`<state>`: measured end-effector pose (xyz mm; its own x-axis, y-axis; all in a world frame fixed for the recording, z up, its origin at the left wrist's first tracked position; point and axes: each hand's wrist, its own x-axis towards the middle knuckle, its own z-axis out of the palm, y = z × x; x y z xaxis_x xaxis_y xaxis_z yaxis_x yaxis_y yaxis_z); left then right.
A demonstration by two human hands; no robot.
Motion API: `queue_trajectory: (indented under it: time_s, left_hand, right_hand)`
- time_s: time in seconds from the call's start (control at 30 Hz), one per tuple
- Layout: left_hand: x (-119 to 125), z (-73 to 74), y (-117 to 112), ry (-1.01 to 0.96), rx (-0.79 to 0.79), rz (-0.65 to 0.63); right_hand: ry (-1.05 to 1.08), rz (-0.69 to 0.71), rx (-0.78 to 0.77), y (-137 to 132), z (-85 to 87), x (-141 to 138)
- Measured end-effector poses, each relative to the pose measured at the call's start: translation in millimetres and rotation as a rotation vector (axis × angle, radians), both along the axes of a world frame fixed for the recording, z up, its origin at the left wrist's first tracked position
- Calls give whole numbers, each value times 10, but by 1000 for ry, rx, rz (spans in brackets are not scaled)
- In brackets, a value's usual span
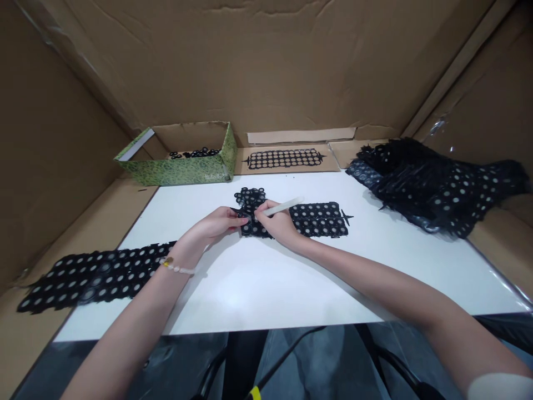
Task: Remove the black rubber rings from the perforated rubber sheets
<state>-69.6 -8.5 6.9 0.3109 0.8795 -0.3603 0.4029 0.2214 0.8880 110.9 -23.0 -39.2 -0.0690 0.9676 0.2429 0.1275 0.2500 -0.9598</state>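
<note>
A cardboard enclosure is built around a white board, on which a black lace strip pierced with round holes is laid. Its long axis runs from side to side, tilted slightly, and a bunched piece of lace is gathered at its far edge. The left hand and right hand are held over the strip's left end, almost touching. The lace edge is pinched between the left fingers, while a slim pale tool is gripped by the right fingers. The tool's tip is hidden by the fingers. The right hand is the nearer to the strip's longer run. A second lace strip is draped over the board's left edge, beneath the left forearm; whether it is joined to the first cannot be told. The board's near edge is well below the hands. A green box, a lace-bearing cardboard sheet and a heaped lace pile are placed beyond.
</note>
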Motion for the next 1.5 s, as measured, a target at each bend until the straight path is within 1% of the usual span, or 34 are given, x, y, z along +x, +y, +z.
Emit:
queue_trajectory:
  time_s: [0.13,0.27,0.47,0.53,0.67,0.73,0.8,0.9,1.03,1.13,1.3,1.43,1.5]
  left_hand:
    - [-13,-56,16,-62,-19,14]
    - [-41,-102,37,-45,-16,15]
    - [-44,-60,41,-21,-60,9]
    - [-42,-33,36,-3,-44,-13]
    - [-63,6,18,24,-9,-104]
    - [-74,13,7,31,-3,-112]
    - [-77,13,-3,21,-8,-89]
    - [-76,4,-7,-34,-46,-47]
    - [-78,-24,6,-89,-113,8]
    - [-72,-31,17,-116,-152,81]
    - [-47,-15,26,-199,-195,203]
    - [-49,-30,37,-210,-207,259]
    - [-58,-44,46,-203,-202,263]
  right_hand:
    - [-94,12,75,-20,5,-10]
    - [-138,9,120,-8,-18,-24]
    - [-165,7,172,18,-44,-40]
    - [-134,12,148,23,-37,-36]
    - [-18,-9,53,19,-7,-13]
    - [47,-3,23,9,5,0]
    - [82,36,25,-4,14,10]
    - [43,85,68,-18,16,15]
    - [-8,72,72,-9,-6,6]
    - [-23,66,82,0,-24,-2]
    - [-89,57,157,-11,-34,-14]
    - [-171,32,200,-9,-34,-33]
    - [-215,22,202,-6,-29,-42]
